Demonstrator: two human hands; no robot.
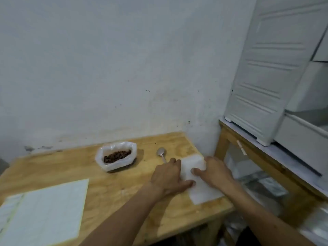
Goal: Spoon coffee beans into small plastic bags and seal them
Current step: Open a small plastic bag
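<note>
Both forearms reach fwd, left hand [169, 176] & right hand [213, 173] palms down, fingers curled, thumbs pointing inward.

No writing, label, brand or number can be read anywhere here.

Plain domestic back room: stained plaster wall [106, 68], plywood table [124, 192], white plastic drawer cabinet [266, 77] on bench.
</note>
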